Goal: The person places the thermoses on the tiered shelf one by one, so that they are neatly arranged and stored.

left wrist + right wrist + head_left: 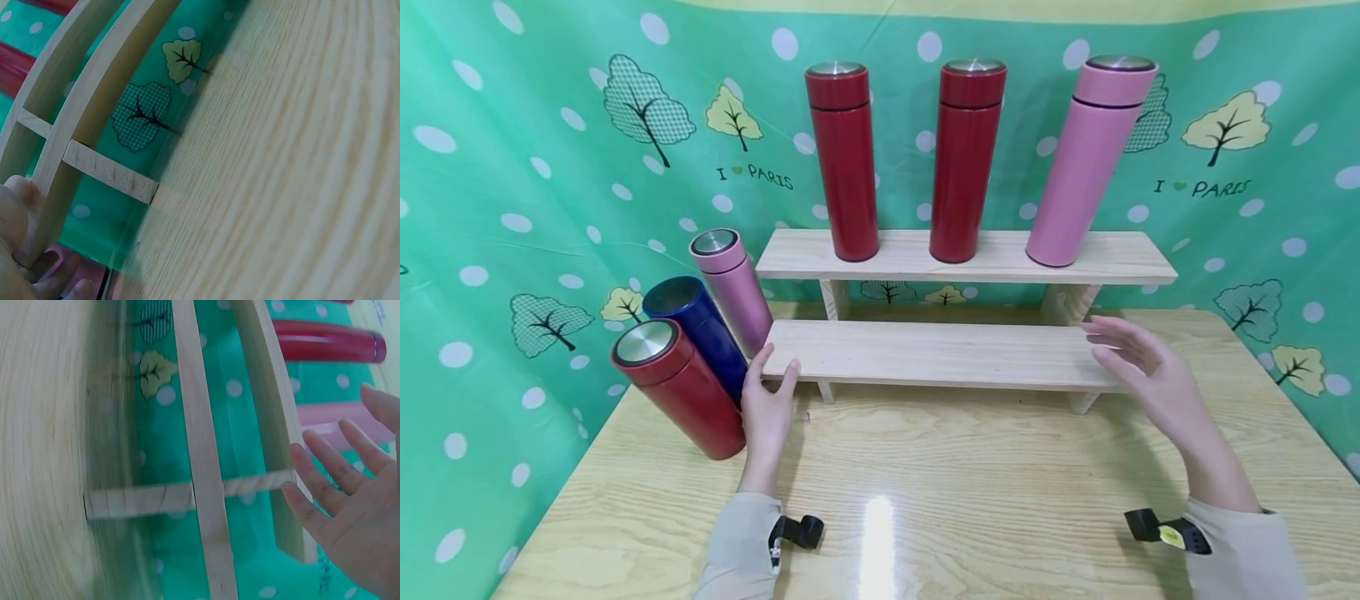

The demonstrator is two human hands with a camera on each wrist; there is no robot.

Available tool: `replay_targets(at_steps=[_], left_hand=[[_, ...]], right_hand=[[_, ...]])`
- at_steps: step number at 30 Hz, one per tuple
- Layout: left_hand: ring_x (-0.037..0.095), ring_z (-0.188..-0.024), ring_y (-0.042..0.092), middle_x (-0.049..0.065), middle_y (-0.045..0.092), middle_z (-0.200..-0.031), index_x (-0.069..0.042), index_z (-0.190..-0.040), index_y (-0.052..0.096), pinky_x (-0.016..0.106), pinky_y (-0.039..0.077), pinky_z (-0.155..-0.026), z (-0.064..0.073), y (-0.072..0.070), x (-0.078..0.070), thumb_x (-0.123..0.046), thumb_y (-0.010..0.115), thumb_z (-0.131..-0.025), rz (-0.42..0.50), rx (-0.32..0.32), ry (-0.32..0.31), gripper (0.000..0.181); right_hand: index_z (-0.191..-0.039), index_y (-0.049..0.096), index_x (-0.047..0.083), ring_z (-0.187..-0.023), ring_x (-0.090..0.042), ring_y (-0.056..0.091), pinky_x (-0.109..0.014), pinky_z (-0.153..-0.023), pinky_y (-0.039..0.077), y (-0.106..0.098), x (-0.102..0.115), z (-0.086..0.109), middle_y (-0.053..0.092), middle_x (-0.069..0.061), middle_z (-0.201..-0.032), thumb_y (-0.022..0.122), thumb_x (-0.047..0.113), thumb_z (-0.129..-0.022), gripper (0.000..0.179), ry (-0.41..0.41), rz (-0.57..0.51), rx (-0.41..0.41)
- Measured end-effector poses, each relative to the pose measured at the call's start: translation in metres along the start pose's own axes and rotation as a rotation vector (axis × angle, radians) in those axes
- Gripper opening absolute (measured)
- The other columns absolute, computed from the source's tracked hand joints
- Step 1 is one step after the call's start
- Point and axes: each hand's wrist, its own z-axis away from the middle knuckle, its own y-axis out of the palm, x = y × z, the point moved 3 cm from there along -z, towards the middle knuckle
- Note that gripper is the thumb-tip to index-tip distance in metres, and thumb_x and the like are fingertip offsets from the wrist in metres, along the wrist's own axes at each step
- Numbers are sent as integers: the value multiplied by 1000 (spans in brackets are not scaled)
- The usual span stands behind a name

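Note:
A two-tier wooden shelf stands on the table. My left hand grips the left end of its lower board, and in the left wrist view the thumb lies on one side of the board with fingers on the other. Beside the right end of that board is my right hand, fingers spread and holding nothing; the right wrist view shows those fingers extended. On the upper board stand two red thermos bottles and a pink thermos bottle.
Left of the shelf, close by my left hand, stand a red thermos bottle, a dark blue one and a smaller pink one. Green patterned cloth hangs behind. The wooden table extends in front of the shelf.

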Motion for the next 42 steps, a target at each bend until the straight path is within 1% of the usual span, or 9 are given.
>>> replay_targets(at_steps=[3, 9, 18, 24, 27, 32, 36, 42], left_hand=[[26, -144, 31, 8, 41, -153, -21, -148, 48, 49, 27, -114, 0, 0, 0, -38, 66, -96, -6, 0, -8, 58], [27, -143, 31, 8, 41, -153, -24, -148, 48, 52, 28, -113, 0, 1, 1, -40, 65, -95, -24, -6, -26, 58], [28, -143, 31, 8, 40, -154, -24, -148, 47, 54, 27, -112, 1, 0, 0, -41, 65, -96, -31, -1, -34, 58], [28, -144, 31, 8, 40, -154, -23, -148, 47, 54, 27, -113, 1, 0, 0, -40, 65, -96, -30, 1, -30, 58], [28, -143, 31, 8, 40, -154, -23, -148, 47, 54, 27, -113, 1, 0, 0, -40, 65, -96, -32, 0, -27, 58], [28, -144, 31, 7, 41, -154, -23, -148, 47, 55, 27, -113, 1, 0, 1, -41, 65, -96, -33, -1, -25, 58], [28, -144, 31, 6, 40, -154, -24, -148, 47, 55, 26, -113, 1, 0, 1, -42, 65, -95, -35, 0, -24, 59], [28, -143, 32, 7, 41, -154, -23, -148, 47, 55, 27, -112, 1, 0, 0, -40, 65, -96, -38, -3, -22, 58]], right_hand=[[-139, 55, 8, -114, 2, 54, -7, -94, 38, -9, -8, 0, 61, 17, -123, 59, 12, -100, 39, 27, 18, -26], [-141, 54, 9, -114, 3, 54, -7, -95, 37, -21, -24, -1, 61, 18, -125, 60, 13, -100, 41, 70, 18, -78], [-141, 55, 10, -112, 8, 50, -3, -90, 36, -37, -49, 1, 59, 24, -121, 60, 20, -101, 42, 178, 15, -171], [-143, 54, 19, -110, 12, 48, 0, -88, 35, -49, -60, 5, 59, 26, -122, 59, 29, -101, 43, 269, 11, -218], [-144, 54, 21, -111, 11, 48, 0, -88, 35, -53, -65, 8, 58, 26, -123, 59, 33, -100, 45, 311, 24, -238], [-145, 52, 22, -110, 11, 47, -1, -88, 34, -54, -76, 10, 57, 26, -123, 59, 38, -100, 48, 365, 32, -245], [-145, 51, 23, -108, 10, 46, 0, -83, 35, -54, -84, 11, 56, 25, -124, 59, 40, -99, 50, 396, 24, -234], [-145, 51, 24, -108, 9, 46, -1, -77, 37, -51, -95, 13, 54, 21, -127, 60, 41, -98, 51, 434, 4, -223]])
